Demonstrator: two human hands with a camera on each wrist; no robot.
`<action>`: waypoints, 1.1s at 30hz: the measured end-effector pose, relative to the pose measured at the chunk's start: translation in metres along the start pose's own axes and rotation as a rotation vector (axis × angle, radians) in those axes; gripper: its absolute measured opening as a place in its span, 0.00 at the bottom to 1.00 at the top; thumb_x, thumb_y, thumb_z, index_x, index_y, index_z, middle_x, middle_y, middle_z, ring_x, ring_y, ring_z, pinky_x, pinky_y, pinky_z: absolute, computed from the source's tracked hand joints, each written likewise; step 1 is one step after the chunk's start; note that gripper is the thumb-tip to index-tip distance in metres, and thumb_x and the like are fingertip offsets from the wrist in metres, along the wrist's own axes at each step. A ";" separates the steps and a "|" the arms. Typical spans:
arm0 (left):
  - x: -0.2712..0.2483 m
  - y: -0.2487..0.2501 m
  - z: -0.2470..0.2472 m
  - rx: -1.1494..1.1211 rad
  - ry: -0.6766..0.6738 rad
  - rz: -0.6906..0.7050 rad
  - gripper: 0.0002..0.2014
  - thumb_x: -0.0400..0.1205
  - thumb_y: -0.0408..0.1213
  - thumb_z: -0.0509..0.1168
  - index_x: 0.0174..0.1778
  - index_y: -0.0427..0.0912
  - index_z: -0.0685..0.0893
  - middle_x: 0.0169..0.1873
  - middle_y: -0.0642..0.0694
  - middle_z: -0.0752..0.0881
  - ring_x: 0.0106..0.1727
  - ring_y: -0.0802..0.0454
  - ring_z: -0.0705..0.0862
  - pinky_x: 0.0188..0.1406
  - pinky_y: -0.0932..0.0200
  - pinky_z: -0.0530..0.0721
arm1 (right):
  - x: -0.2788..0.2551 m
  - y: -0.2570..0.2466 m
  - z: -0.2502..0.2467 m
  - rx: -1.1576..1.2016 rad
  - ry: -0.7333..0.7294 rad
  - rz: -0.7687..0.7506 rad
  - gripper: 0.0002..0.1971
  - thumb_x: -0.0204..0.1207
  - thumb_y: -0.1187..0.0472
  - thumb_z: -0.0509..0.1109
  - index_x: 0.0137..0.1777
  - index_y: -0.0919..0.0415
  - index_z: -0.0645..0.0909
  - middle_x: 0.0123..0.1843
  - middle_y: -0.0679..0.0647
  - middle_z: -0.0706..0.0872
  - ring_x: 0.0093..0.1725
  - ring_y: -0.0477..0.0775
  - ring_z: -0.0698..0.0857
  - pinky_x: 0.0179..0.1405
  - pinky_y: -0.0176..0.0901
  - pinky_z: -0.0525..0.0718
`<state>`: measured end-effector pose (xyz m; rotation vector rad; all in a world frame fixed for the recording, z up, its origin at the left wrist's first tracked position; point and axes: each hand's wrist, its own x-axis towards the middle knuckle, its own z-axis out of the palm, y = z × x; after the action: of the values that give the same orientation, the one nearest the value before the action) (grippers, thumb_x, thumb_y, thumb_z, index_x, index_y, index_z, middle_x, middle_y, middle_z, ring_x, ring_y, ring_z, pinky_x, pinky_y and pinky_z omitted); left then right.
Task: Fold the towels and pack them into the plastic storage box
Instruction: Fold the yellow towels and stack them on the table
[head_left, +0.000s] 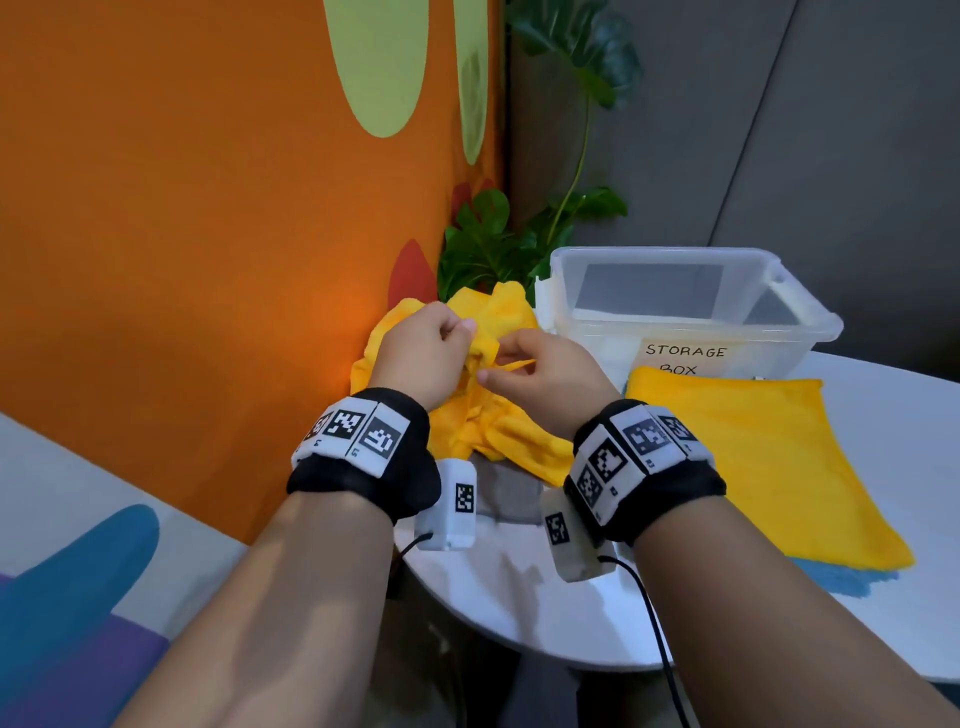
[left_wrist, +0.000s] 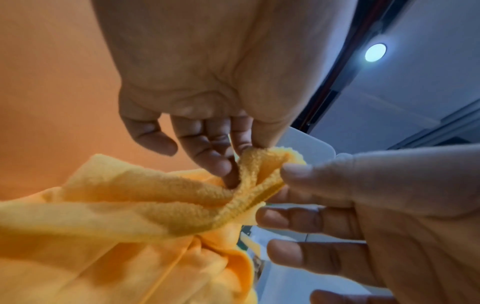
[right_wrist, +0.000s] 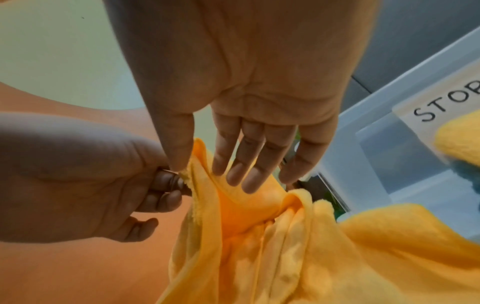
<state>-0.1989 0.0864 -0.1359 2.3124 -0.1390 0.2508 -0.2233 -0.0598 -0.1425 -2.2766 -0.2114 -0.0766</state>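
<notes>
A crumpled yellow towel (head_left: 498, 426) is lifted off the white table (head_left: 519, 597) at the centre, with both hands on its top edge. My left hand (head_left: 460, 332) pinches the hem between thumb and forefinger (left_wrist: 246, 144). My right hand (head_left: 493, 370) pinches the same hem a little to the right, its thumb (left_wrist: 298, 170) pressing the cloth (left_wrist: 249, 185) onto the fingers; the other fingers (right_wrist: 249, 174) lie nearly straight. The clear plastic storage box (head_left: 660, 253) labelled STORAGE BOX stands open behind to the right, no towel showing inside. A second yellow towel (head_left: 753, 457) lies flat in front of it.
A blue towel (head_left: 852, 582) peeks out under the flat yellow one. Something grey (head_left: 506, 496) lies under the lifted towel. An orange wall (head_left: 208, 260) stands close on the left, and a leafy plant (head_left: 493, 244) behind the towel. The table's curved front edge is near my wrists.
</notes>
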 end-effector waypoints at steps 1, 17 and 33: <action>-0.001 0.005 -0.001 -0.024 0.020 0.015 0.13 0.86 0.44 0.60 0.42 0.37 0.78 0.37 0.39 0.84 0.41 0.40 0.82 0.40 0.47 0.78 | -0.002 -0.002 -0.003 0.015 0.027 -0.023 0.17 0.76 0.48 0.71 0.60 0.56 0.81 0.54 0.45 0.84 0.53 0.46 0.82 0.54 0.41 0.79; -0.025 0.071 -0.009 -0.314 0.042 0.251 0.10 0.76 0.36 0.74 0.47 0.50 0.80 0.42 0.54 0.85 0.40 0.58 0.87 0.44 0.61 0.85 | -0.034 -0.028 -0.068 0.442 0.300 -0.140 0.21 0.82 0.71 0.53 0.66 0.54 0.81 0.51 0.50 0.86 0.41 0.42 0.87 0.40 0.29 0.80; -0.031 0.079 -0.021 -0.010 0.053 0.342 0.13 0.78 0.27 0.61 0.48 0.52 0.80 0.41 0.55 0.81 0.38 0.49 0.80 0.40 0.52 0.81 | -0.042 -0.015 -0.093 -0.013 0.538 -0.122 0.21 0.84 0.64 0.59 0.76 0.60 0.70 0.76 0.52 0.70 0.70 0.49 0.74 0.67 0.35 0.69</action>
<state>-0.2456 0.0479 -0.0726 2.2601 -0.5096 0.4815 -0.2657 -0.1255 -0.0760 -2.1651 -0.0633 -0.7428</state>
